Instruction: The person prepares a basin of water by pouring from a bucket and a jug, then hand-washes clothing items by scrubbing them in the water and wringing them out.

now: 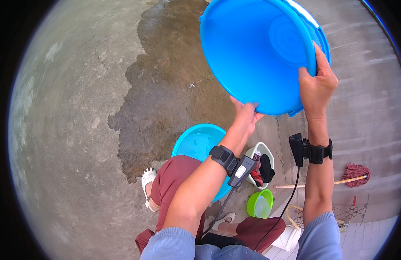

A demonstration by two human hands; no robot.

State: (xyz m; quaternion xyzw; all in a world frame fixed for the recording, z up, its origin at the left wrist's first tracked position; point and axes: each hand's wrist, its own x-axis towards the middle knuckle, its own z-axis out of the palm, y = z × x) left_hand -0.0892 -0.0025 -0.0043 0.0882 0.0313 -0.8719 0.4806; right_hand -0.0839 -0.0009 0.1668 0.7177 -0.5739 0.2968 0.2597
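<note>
A large blue plastic bucket (252, 55) is held up and tilted, its mouth facing the camera; its inside looks empty. My left hand (245, 112) grips the near edge of its rim. At the right side of the rim, my right hand (319, 81) has its thumb inside and its fingers outside. Below the bucket, a light-blue basin (195, 141) with water in it stands on the ground, partly hidden by my left forearm and leg. Next to it is a pale tub (271, 156) holding dark and red cloths.
A wet patch (168, 81) spreads over the concrete ground beyond the basin. A green bucket (252, 204) with a pale content stands by my foot. To the right are a string mop (356, 175) with a wooden handle, a white bucket (286, 239) and a metal rack (351, 213).
</note>
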